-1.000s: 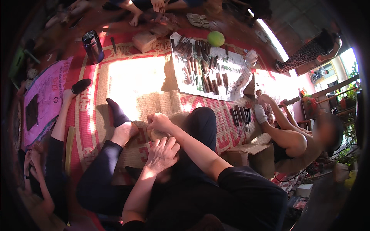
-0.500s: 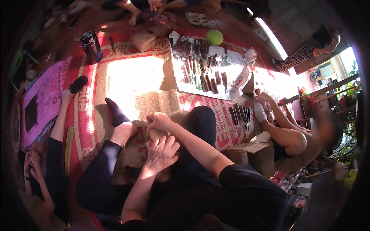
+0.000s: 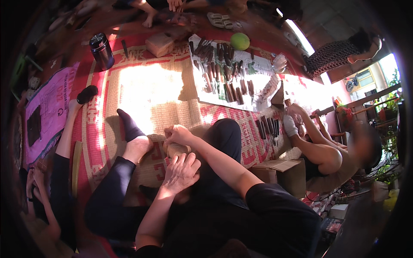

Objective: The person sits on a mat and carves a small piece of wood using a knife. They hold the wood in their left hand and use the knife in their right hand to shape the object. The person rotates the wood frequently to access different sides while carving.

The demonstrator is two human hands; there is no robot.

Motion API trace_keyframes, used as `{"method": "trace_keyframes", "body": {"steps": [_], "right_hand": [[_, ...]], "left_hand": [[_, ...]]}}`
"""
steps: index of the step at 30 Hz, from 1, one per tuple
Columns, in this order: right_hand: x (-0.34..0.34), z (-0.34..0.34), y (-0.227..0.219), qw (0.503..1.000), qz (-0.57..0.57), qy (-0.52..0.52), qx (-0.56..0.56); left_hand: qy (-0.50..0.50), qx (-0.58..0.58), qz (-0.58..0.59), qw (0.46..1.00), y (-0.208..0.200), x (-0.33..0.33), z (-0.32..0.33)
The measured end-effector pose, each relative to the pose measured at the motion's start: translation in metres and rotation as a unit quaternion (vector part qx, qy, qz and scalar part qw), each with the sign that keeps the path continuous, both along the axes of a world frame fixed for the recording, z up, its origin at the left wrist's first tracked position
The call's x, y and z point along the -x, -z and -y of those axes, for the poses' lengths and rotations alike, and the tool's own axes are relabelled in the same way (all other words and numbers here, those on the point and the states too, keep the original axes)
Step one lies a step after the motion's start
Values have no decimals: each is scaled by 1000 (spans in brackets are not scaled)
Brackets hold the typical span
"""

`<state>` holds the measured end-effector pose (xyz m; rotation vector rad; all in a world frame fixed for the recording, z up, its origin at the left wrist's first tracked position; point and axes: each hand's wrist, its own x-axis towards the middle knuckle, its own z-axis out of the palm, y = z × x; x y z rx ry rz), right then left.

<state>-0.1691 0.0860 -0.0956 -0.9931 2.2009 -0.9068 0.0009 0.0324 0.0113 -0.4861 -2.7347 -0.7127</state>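
Between my hands is a tan-brown, rounded piece that looks like wood, though most of it is covered. My left hand is curled over its near end, fingers bent. At the far end, my right hand is closed in a fist-like grip; whether it also holds a small tool is hidden. Both hands are in front of my bent legs, above the patterned mat. Beyond them lies a pale sheet bearing several rows of wooden-handled carving tools.
More tools lie on the mat to the right, near a cardboard box and a seated person. A dark flask, a wrapped tan block and a green round fruit stand farther off. Another person's leg extends at left.
My right hand has shifted very slightly, and a bit more of the tan piece shows between my hands. Everything else looks the same.
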Motion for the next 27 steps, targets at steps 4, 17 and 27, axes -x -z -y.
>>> {"method": "trace_keyframes", "body": {"steps": [4,17,27], "right_hand": [[6,13,-15,997,15,-14,-74],[-6,1,5,994,-19,105,-12],[-14,-2,9,982,-51,178,-41]], "left_hand": [[7,4,19,1000,-7,3,1],[-357,-569,89,735,29,-73,4],[-211,-803,224,510,8,-45,-20]]}}
